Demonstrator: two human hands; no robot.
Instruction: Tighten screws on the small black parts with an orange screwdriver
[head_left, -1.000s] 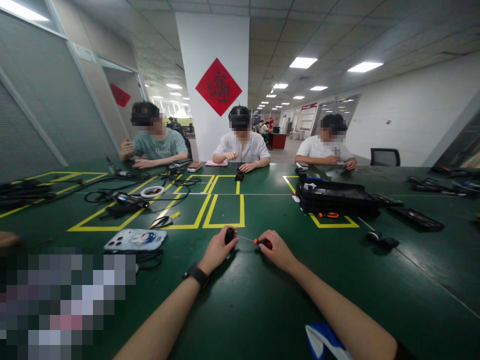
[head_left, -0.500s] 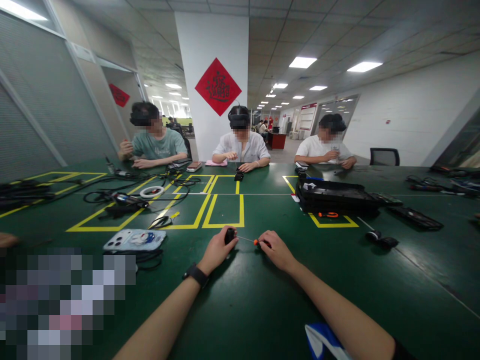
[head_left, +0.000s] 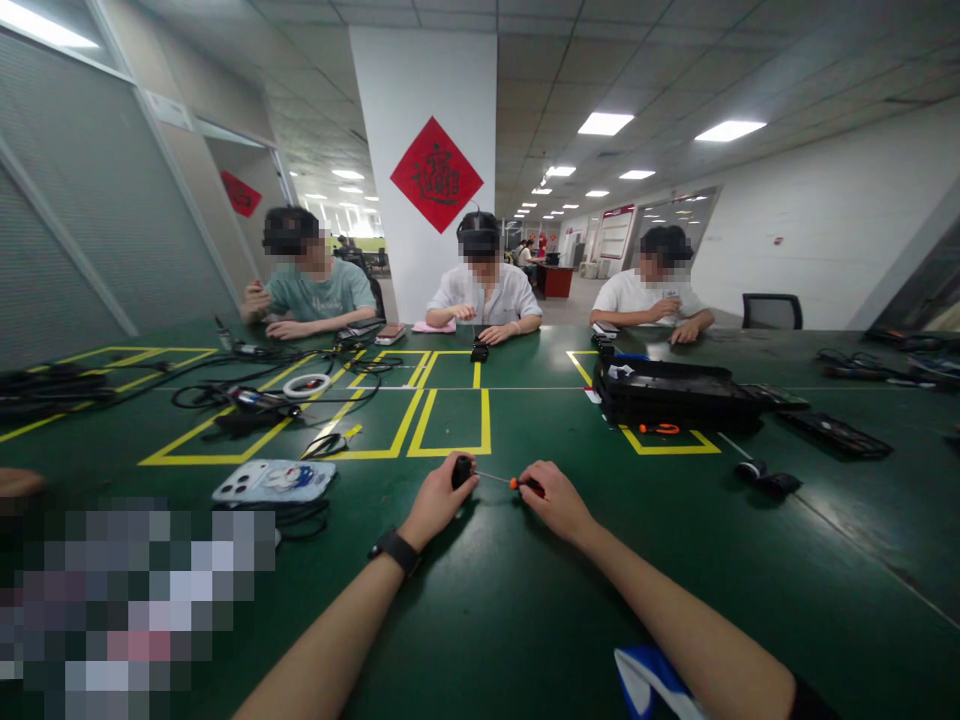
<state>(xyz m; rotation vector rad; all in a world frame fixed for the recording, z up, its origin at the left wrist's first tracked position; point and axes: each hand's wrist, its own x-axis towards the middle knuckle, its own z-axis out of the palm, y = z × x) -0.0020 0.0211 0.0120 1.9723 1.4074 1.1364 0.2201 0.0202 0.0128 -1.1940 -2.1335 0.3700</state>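
Note:
My right hand [head_left: 559,500] is closed around the handle of a screwdriver [head_left: 514,484] with an orange collar and black grip. Its thin metal shaft runs left, low over the green table [head_left: 495,620]. At the shaft's other end, my left hand [head_left: 436,502] pinches a small black part [head_left: 462,470] between thumb and fingers. The tip of the shaft is hidden by the left thumb and that part. I cannot make out what kind of part it is.
A phone in a pale blue case [head_left: 274,481] lies left of my hands, cables beyond it. Ahead on the right stand a black tray [head_left: 667,385] and an orange-handled tool [head_left: 660,429]. A blue-and-white item [head_left: 651,682] is near my right forearm. Three people sit opposite.
The whole view has shifted very slightly. Both hands keep their grip on the screwdriver and the black part, with no clear movement between them.

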